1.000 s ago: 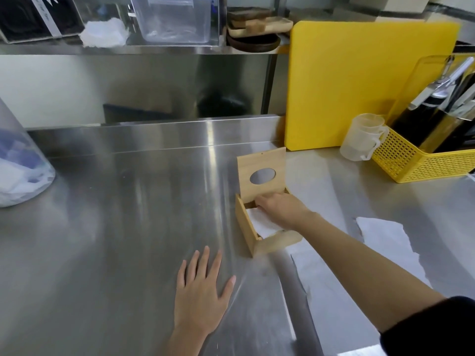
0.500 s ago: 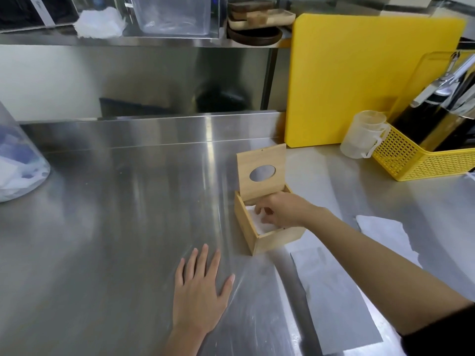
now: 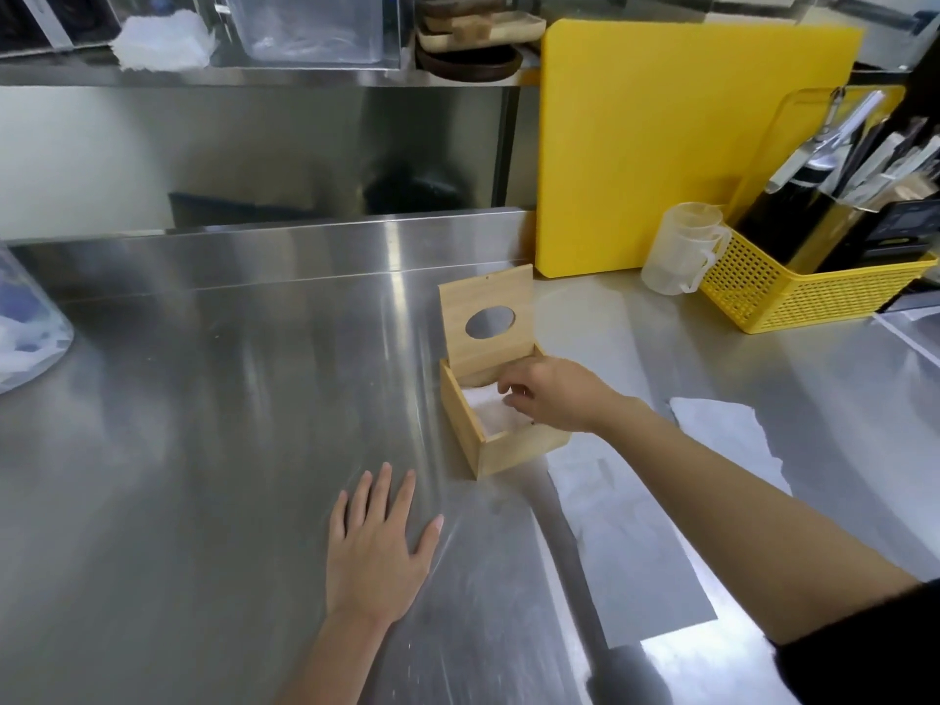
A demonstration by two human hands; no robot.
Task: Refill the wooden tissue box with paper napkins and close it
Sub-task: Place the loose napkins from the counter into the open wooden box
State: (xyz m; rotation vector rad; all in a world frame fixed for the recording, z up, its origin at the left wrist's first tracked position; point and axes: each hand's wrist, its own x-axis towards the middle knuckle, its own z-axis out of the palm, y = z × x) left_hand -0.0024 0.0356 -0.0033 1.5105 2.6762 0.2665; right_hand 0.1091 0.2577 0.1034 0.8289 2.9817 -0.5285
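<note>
Neither hand was clamped on anything: the left hand [image 3: 379, 547] lay flat on the steel counter [image 3: 203, 450] with its fingers spread, and the right hand [image 3: 552, 394] hovered over the open box with fingers loosely curled, the tips near the napkins, though whether they pinched a sheet could not be told.

At the far left edge sat a clear plastic bag [image 3: 25, 328] with pale contents. On the shelf above, a crumpled white wad [image 3: 163, 40] lay beside a clear container [image 3: 310, 25], with dark and wooden dishes [image 3: 473, 43] farther along.

Near the middle of the counter stood the wooden tissue box [image 3: 501, 447], ahead of and to the right of the left hand. Its lid [image 3: 486, 325], with an oval hole, stood upright at the back. White paper napkins [image 3: 491, 412] lay inside, below the rim.

Behind the box a yellow cutting board [image 3: 686, 145] leaned upright. Just right of its base stood a translucent measuring cup [image 3: 679, 249], touching or nearly touching a yellow perforated basket [image 3: 793, 292] that held dark bottles and utensils. On the counter right of the box, beyond the forearm, lay a torn white sheet [image 3: 727, 435].
</note>
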